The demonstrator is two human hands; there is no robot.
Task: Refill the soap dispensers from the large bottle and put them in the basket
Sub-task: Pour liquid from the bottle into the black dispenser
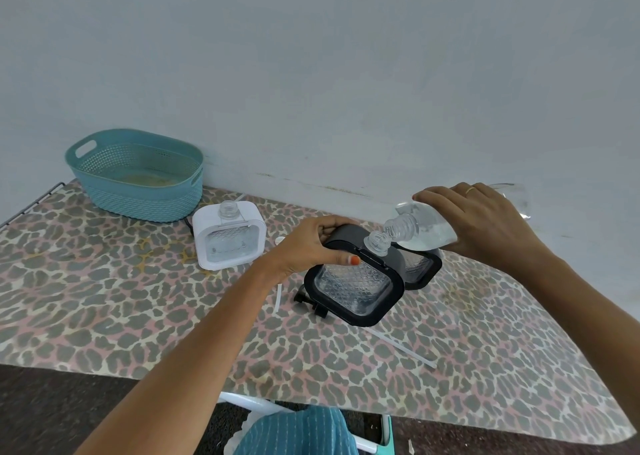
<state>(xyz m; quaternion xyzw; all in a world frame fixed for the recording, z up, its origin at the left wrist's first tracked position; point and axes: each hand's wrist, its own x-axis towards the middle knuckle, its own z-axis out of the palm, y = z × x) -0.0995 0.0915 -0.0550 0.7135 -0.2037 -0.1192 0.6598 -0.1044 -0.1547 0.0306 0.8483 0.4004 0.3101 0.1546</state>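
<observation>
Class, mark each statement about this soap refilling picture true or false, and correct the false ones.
1. The left hand grips the black dispenser. True.
2. The white dispenser sits inside the basket. False: it stands on the table beside the basket.
3. The right hand tips the large bottle to the black dispenser's neck. True.
4. The white dispenser has its pump fitted. False: its neck is open.

3 dispensers [228,236] [356,285] [420,269], 1 basket [138,198], 1 large bottle [427,229].
</observation>
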